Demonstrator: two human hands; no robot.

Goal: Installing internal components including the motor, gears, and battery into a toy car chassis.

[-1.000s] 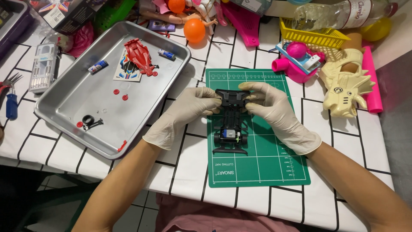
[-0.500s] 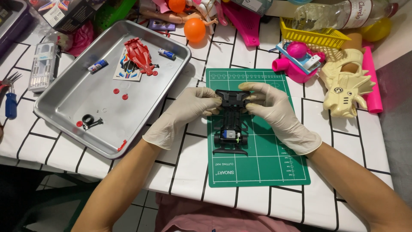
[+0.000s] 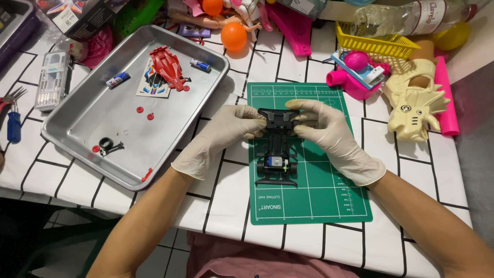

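Note:
A black toy car chassis (image 3: 278,149) lies on a green cutting mat (image 3: 319,195). Both of my hands wear pale gloves. My left hand (image 3: 224,136) pinches the far left end of the chassis. My right hand (image 3: 329,134) pinches the far right end of it. The rear of the chassis, with a small motor and black wheels, points toward me. My fingers hide the front corners of the chassis.
A metal tray (image 3: 98,118) at the left holds a red car body (image 3: 167,67), a sticker sheet, two batteries, red small parts and a black ring. A screwdriver (image 3: 14,121) and a clear case lie further left. Toys, an orange ball (image 3: 234,36), a yellow basket and a bottle crowd the far side.

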